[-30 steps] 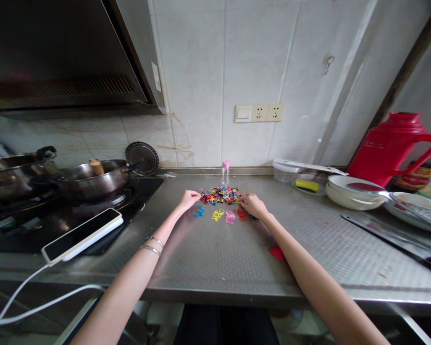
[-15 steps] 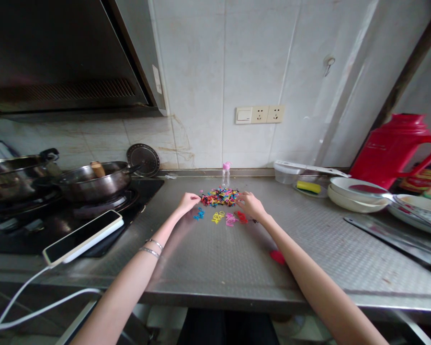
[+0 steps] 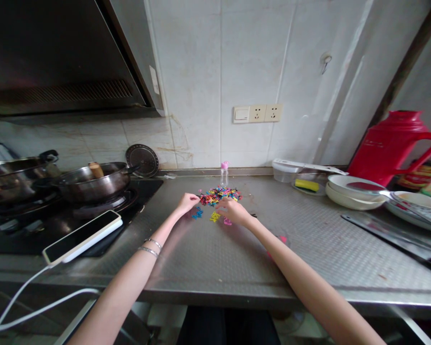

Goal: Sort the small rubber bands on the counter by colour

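Observation:
A mixed pile of small coloured rubber bands (image 3: 221, 194) lies on the steel counter. In front of it sit smaller groups: blue bands (image 3: 197, 213), yellow bands (image 3: 214, 217) and pink bands (image 3: 227, 221). My left hand (image 3: 187, 203) is at the pile's left edge, fingertips pinched together; whatever is between them is too small to make out. Over the front right of the pile, my right hand (image 3: 233, 211) points left with fingers drawn together above the yellow and pink groups. Its fingertips' contents are hidden, and the hand covers the red bands. A clear bottle with a pink cap (image 3: 224, 174) stands behind the pile.
At left, a phone (image 3: 82, 237) on a white power bank lies by the stove with a pan (image 3: 93, 184). To the right are bowls (image 3: 352, 199), a knife (image 3: 384, 237), a yellow sponge (image 3: 306, 185) and a red thermos (image 3: 391, 148). A pink item (image 3: 282, 238) lies beside my right forearm.
My right hand has moved left from the pile's right edge to above the yellow and pink groups. My left hand has stayed at the left edge. The view has shifted slightly.

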Motion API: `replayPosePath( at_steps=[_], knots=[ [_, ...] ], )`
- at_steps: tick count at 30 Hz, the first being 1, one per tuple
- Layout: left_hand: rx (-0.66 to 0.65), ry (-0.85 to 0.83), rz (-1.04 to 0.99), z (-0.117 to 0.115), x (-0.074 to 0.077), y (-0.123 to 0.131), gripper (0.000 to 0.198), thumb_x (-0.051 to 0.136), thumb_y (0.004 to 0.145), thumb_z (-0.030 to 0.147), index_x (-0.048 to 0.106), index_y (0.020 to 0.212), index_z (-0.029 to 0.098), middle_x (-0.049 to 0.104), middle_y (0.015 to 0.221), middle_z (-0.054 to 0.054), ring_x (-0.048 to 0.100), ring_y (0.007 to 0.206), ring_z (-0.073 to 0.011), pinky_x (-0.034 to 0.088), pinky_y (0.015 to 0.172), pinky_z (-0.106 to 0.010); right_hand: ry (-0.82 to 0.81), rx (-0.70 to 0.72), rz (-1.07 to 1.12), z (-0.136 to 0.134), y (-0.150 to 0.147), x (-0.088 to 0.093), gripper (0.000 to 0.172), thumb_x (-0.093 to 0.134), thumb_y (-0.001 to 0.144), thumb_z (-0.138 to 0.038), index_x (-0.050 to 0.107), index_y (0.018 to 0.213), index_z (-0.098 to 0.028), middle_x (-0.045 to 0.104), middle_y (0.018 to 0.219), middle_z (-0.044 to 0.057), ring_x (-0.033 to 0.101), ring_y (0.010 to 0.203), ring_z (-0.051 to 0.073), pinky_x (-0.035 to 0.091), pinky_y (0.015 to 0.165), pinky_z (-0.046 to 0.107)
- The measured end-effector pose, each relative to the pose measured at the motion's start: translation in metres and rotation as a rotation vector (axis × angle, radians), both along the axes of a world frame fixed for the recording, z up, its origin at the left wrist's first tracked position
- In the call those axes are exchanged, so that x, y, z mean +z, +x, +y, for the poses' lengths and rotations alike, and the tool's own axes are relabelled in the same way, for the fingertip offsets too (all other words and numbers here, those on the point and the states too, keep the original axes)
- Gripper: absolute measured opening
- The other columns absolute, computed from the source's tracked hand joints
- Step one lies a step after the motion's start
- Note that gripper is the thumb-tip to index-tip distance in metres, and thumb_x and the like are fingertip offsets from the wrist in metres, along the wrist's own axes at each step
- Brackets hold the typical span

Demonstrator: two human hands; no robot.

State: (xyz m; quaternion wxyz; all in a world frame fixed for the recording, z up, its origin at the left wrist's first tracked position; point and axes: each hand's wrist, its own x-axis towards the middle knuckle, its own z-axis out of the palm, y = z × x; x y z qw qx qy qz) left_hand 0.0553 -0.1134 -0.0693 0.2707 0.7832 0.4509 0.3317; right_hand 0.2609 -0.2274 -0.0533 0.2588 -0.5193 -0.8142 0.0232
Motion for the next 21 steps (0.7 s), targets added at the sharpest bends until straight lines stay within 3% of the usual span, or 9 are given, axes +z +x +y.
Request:
replayPosePath(
  at_steps=[12, 21],
  knots=[
    [-0.051, 0.068, 0.071, -0.003, 0.001, 0.003, 0.026, 0.051, 0.069, 0.029, 0.068, 0.074, 0.01, 0.067, 0.073, -0.008, 0.059, 0.069, -0.0169, 0.042, 0.064, -0.025, 0.054, -0.2, -0.081, -0.007, 0.011, 0.023, 0.028, 0.038, 0.086, -0.032, 0.063, 0.093, -0.023, 0.058, 0.098, 0.006, 0.05, 0.093, 0.015, 0.04, 0.073, 0.023],
    [-0.079, 0.087, 0.225, -0.019, 0.007, 0.01, 0.036, 0.061, 0.065, 0.031, 0.066, 0.096, 0.014, 0.061, 0.061, -0.001, 0.051, 0.054, -0.0125, 0.037, 0.057, -0.022, 0.05, -0.269, -0.128, -0.004, 0.014, 0.027, 0.026, 0.038, 0.086, -0.031, 0.062, 0.093, -0.024, 0.058, 0.097, 0.006, 0.049, 0.094, 0.016, 0.04, 0.071, 0.023]
  ],
)
